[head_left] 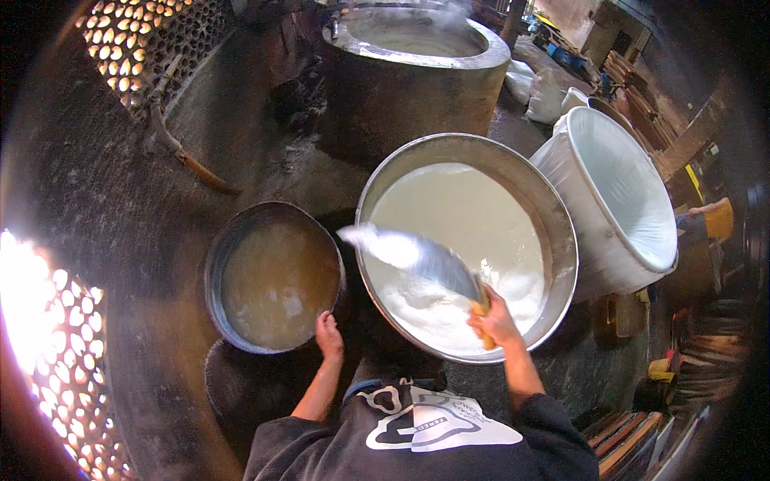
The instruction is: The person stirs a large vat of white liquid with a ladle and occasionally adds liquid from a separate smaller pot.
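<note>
My right hand [494, 321] is closed round the wooden handle of a broad metal scoop [437, 260]. The scoop is blurred by motion, and white froth lies toward its far left end. It hangs over a large metal pan [566, 232] of milky white liquid [457, 200], with thick foam [433, 317] along the near side. To the left stands a smaller round tub [215, 309] with cloudy brownish liquid [281, 276] in it. At that tub's near right rim, my left hand [329, 335] is curled with its fingers over the edge.
A tall round stone vat [409, 96] steams at the back. Right of the pan stands a big barrel lined with white plastic sheet [561, 184]. A curved stick [192, 164] leans at the left wall. Wooden boards [626, 441] lie at the lower right. Another person's arm [706, 210] shows far right.
</note>
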Available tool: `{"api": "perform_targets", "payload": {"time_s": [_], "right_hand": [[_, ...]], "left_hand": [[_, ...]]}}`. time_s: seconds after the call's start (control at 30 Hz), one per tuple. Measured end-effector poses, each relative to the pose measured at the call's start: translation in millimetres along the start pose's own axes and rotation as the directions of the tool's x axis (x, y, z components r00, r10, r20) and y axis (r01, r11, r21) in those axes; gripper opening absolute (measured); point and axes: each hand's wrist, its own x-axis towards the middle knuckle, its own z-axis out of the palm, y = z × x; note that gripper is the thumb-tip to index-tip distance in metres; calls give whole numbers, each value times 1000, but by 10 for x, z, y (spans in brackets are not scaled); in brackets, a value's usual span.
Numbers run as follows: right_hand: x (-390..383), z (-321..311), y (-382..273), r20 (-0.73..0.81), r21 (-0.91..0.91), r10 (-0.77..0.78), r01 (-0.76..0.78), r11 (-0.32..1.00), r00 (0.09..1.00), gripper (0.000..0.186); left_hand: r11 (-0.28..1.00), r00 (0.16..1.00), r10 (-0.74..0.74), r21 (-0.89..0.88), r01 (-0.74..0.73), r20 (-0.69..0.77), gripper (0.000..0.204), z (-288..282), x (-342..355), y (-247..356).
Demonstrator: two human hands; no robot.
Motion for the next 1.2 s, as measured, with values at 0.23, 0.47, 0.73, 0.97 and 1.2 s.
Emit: {"api": "perform_targets", "payload": {"time_s": [0.23, 0.47, 0.73, 0.97, 1.2], "right_hand": [[1146, 1691, 553, 113, -301, -186, 212, 930, 976, 28], [1257, 2691, 1895, 105, -327, 406, -354, 876, 908, 20], [3206, 3067, 2442, 126, -963, -56, 136, 233, 990, 31], [3724, 3311, 2781, -190, -942, -32, -173, 287, 981, 40], [2761, 3694, 4168, 187, -968, 581, 48, 246, 792, 21]], "left_hand": [[951, 961, -273, -161, 262, -52, 28, -1019, -476, 176], [904, 912, -375, -285, 320, -165, 28, -1765, -785, -26], [839, 801, -519, -354, 413, -297, 28, -2731, -769, -344], [780, 723, -612, -397, 484, -321, 28, -3317, -683, -459], [700, 608, -710, -453, 552, -355, 29, -3547, -705, -663]]}}
